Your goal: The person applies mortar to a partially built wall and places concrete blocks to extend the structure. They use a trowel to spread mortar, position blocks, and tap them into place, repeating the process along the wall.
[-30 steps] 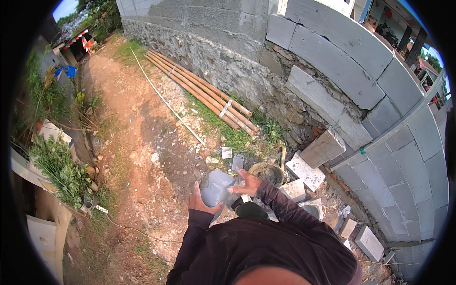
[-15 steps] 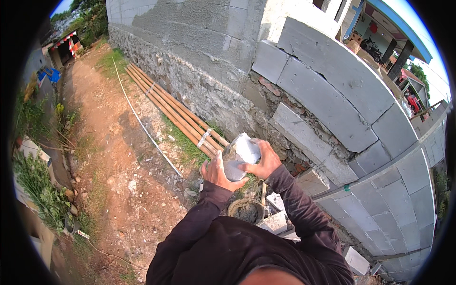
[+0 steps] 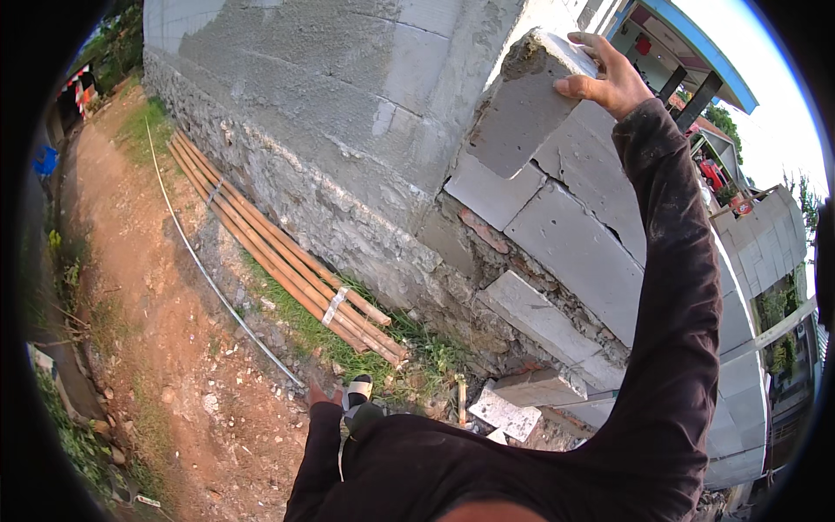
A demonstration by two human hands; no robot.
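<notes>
With my right arm stretched up, my right hand [image 3: 606, 80] is closed on a grey concrete block [image 3: 526, 113]. The thumb presses its face and the fingers reach over its right edge. One upper corner of the block is broken and rough. It stands at the top of the block wall [image 3: 574, 230], by the corner of the plastered wall [image 3: 374, 96]; whether it rests there I cannot tell. Low at my side hangs my left hand [image 3: 323, 395], away from the block, its fingers too small and blurred to read.
Tied bamboo poles [image 3: 278, 244] lie along the plastered wall's stone base, beside a long thin pale pole [image 3: 209, 274]. Below the block wall are a loose block [image 3: 541, 387] and a pale slab [image 3: 504, 413]. A dirt path [image 3: 156, 287] runs at the left.
Both hands held the block before my chest. Now my right hand alone has it, up and right at the wall's top. My left hand has let go and dropped to my side.
</notes>
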